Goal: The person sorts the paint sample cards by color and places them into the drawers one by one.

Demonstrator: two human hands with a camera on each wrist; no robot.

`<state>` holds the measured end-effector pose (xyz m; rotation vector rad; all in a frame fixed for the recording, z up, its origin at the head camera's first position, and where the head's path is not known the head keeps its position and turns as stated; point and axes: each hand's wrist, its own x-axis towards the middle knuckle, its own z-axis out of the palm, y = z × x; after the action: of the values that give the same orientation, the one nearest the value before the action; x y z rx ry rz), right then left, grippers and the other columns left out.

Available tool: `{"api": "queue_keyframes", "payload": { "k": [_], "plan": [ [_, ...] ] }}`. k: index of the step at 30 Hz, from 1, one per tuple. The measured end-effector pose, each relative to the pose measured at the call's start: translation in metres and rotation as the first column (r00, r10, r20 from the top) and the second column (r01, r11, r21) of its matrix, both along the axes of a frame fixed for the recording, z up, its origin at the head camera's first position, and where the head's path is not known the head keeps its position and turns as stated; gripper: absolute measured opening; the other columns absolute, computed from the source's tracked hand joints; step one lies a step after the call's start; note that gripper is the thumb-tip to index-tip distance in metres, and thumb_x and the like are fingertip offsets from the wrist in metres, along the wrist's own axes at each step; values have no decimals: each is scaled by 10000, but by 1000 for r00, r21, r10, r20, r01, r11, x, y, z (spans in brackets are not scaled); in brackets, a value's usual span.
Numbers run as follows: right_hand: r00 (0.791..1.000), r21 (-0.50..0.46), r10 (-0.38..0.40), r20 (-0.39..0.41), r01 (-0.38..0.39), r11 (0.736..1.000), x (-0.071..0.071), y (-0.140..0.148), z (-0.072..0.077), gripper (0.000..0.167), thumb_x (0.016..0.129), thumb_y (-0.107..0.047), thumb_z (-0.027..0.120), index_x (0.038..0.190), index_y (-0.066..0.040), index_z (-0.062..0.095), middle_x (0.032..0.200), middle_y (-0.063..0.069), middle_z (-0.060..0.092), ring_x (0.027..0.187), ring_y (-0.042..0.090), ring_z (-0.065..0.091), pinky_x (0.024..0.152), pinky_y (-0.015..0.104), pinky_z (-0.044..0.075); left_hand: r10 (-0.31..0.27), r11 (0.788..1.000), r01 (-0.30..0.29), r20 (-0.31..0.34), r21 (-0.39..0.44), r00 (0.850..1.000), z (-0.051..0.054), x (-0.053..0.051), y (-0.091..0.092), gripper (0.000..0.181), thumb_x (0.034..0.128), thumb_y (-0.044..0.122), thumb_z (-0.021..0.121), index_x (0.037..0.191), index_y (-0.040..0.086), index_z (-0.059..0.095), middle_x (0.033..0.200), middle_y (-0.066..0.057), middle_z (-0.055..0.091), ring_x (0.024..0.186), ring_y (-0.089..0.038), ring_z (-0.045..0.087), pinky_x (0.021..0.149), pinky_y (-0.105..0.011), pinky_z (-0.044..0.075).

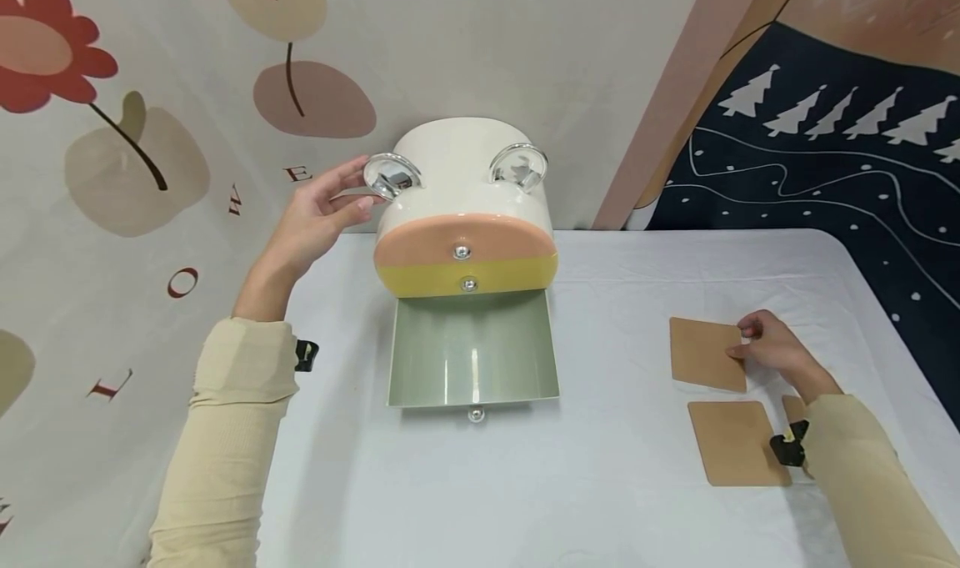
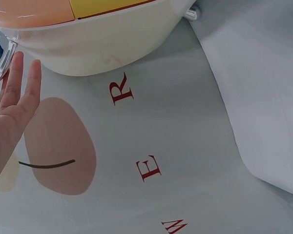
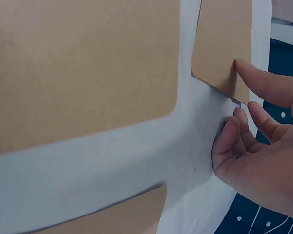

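Observation:
A white rounded drawer box (image 1: 457, 147) with two mirrored silver ears stands at the back of the table. Its pale green bottom drawer (image 1: 472, 351) is pulled out and bare inside; the orange and yellow drawers above are closed. My left hand (image 1: 318, 213) touches the left silver ear (image 1: 392, 175) with mostly straight fingers; some fingertips are hidden behind it. Over on the right, my right hand (image 1: 776, 351) pinches the edge of a brown card (image 3: 224, 48) between thumb and forefinger. A second brown card (image 1: 738, 443) lies nearer, and a third (image 1: 793, 409) is partly covered by my right wrist.
A white cloth (image 1: 600, 468) covers the table. Behind the box rises a pale printed wall covering (image 1: 525, 51) with flowers and letters. A dark blue cloth with white trees (image 1: 810, 159) hangs beyond the table's right edge.

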<state>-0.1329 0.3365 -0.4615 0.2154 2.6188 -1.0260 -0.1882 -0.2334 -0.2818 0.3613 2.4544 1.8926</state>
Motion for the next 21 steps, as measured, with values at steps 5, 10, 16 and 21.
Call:
{"api": "queue_keyframes", "payload": {
  "k": [5, 10, 16, 21],
  "plan": [
    [1000, -60, -1, -14, 0, 998, 0, 5, 1, 416, 799, 14, 621, 1098, 170, 377, 860, 127, 500, 710, 149, 507, 556, 235, 439, -2, 1000, 2, -1, 7, 1000, 0, 0, 0, 532, 885, 18, 570, 1384, 66, 390, 1205, -134, 505, 1004, -143, 584, 809, -184, 478],
    [1000, -151, 4, -1, -4, 989, 0, 8, 1, 340, 840, 33, 565, 1108, 179, 414, 785, 19, 565, 642, 54, 548, 570, 227, 498, -1, 1000, 1, 4, 0, 1000, 1, 1, 0, 535, 887, 19, 568, 1387, 68, 386, 1215, -144, 495, 993, -121, 585, 809, -178, 476],
    [1000, -279, -6, 9, 8, 960, -2, 5, 15, 267, 909, 66, 445, 1145, 172, 378, 802, 3, 558, 668, 85, 537, 607, 259, 520, -5, 1000, 5, 7, 10, 1000, 1, 0, 1, 530, 886, 5, 561, 1384, 63, 389, 1217, -150, 493, 993, -121, 587, 814, -179, 477],
    [999, -327, 5, -40, -18, 945, -10, -4, 38, 245, 910, 78, 454, 1131, 156, 384, 808, -32, 559, 683, 83, 547, 615, 251, 527, -7, 1000, 7, 6, 25, 1000, 0, 0, 1, 525, 884, -3, 561, 1379, 60, 396, 1209, -147, 497, 961, -85, 592, 809, -180, 480]
  ]
}}
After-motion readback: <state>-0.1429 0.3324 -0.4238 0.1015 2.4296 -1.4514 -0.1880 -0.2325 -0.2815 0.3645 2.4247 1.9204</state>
